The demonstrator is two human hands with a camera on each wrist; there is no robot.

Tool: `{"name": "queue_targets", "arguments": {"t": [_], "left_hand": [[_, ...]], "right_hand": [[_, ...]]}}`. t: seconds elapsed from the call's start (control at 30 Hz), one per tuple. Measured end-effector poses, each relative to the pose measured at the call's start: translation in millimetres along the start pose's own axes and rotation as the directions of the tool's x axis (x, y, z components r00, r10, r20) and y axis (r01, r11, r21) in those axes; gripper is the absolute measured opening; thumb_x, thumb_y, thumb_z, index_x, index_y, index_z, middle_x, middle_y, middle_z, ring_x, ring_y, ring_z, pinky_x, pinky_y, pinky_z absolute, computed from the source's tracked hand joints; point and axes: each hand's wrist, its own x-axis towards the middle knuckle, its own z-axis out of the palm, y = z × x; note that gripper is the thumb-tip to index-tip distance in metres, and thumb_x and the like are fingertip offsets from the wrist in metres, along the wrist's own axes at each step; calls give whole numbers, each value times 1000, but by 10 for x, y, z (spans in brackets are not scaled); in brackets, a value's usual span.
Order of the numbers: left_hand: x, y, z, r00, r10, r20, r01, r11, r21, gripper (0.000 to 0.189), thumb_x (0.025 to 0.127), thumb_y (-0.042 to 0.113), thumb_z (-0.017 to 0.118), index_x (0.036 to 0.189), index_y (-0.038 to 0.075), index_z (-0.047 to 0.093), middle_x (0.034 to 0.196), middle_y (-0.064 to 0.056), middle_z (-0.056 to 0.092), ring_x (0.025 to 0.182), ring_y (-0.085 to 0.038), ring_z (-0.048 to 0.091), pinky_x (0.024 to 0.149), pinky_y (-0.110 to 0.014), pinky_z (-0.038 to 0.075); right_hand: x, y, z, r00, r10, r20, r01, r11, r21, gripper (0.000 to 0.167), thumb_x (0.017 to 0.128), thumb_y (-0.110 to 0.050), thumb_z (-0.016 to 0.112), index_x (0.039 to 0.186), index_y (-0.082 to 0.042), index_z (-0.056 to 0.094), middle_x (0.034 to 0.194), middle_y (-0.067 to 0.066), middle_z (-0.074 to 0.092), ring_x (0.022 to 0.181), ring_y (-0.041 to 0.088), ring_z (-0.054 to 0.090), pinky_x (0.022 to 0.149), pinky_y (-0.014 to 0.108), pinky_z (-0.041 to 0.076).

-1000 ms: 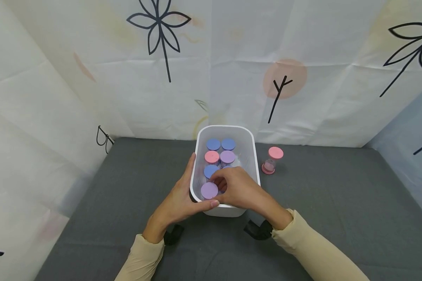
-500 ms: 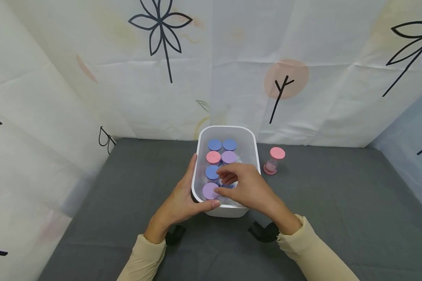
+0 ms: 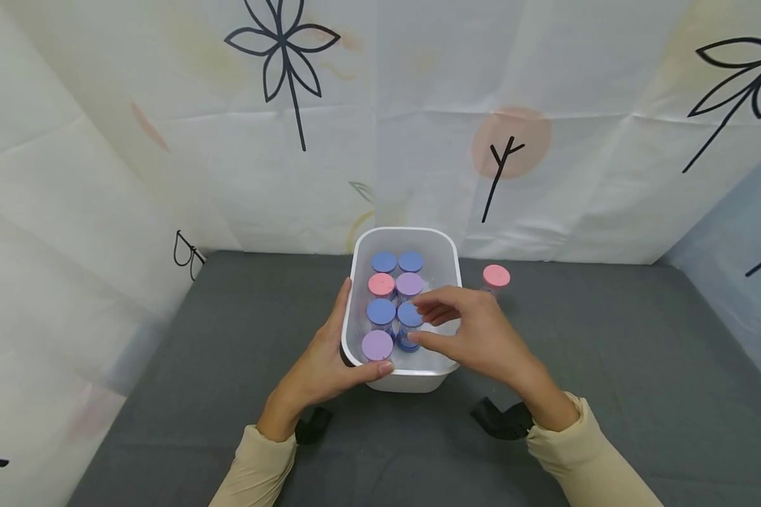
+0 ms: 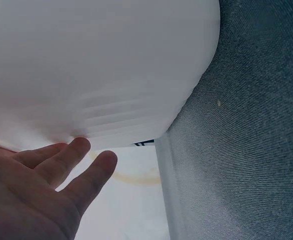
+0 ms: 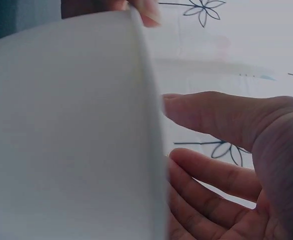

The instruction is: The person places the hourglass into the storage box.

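Observation:
A white bin (image 3: 412, 382) holds several small sand timers standing in two columns. Their caps are blue, pink and purple, with a purple-capped timer (image 3: 377, 345) at the front left. My left hand (image 3: 320, 359) lies along the bin's left side, thumb on the front rim; in the left wrist view its spread fingers (image 4: 94, 175) touch the outer wall. Over the bin's right side is my right hand (image 3: 475, 331), thumb and fingers parted beside a blue-capped timer (image 3: 409, 315) and holding nothing. In the right wrist view, the bin's wall hides those fingertips.
A pink-capped sand timer (image 3: 496, 275) stands on the grey cloth to the right of the bin, partly behind my right hand. A white patterned cloth (image 3: 431, 169) hangs behind the table, close to the bin's far end.
My right hand has drawn back to the right and its thumb and fingers have spread apart. The front-right blue-capped timer now shows in the bin. My left hand has stayed put.

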Motion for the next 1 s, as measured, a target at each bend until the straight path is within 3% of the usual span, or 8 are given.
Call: {"name": "queue_targets", "arguments": {"t": [0.17, 0.37, 0.63, 1.0], "left_hand": [[-2, -8, 0, 1000, -3, 2, 3, 1000, 4, 125, 77, 28, 90, 164, 30, -1, 158, 0, 36, 126, -19, 54, 105, -54, 43], [-18, -12, -3, 1000, -25, -14, 26, 999, 23, 127, 76, 31, 90, 164, 30, -1, 160, 3, 33, 129, -17, 51, 107, -55, 39], [-22, 3, -2, 999, -36, -15, 36, 999, 25, 127, 76, 33, 90, 164, 31, -2, 162, 3, 30, 132, -19, 48, 109, -57, 36], [-13, 2, -2, 999, -36, -16, 36, 999, 27, 127, 75, 33, 90, 164, 32, -1, 161, 2, 31, 130, -19, 50, 108, -56, 37]], "right_hand": [[-68, 12, -159, 998, 4, -55, -7, 998, -55, 35, 81, -15, 88, 112, -7, 75, 102, 0, 73, 89, 13, 68, 82, 35, 57], [-155, 65, -341, 992, 88, -92, -100, 987, -129, 35, 81, -17, 88, 113, -10, 75, 103, -3, 72, 90, 15, 68, 81, 35, 55], [-305, 234, -552, 980, 152, -132, -171, 974, -151, 34, 83, -23, 86, 114, -14, 75, 102, -4, 74, 91, 19, 70, 77, 24, 52], [-471, 609, -846, 948, 245, -204, -290, 929, -231, 39, 87, -30, 83, 119, -9, 72, 107, 9, 74, 90, 23, 70, 71, 18, 51]]}}
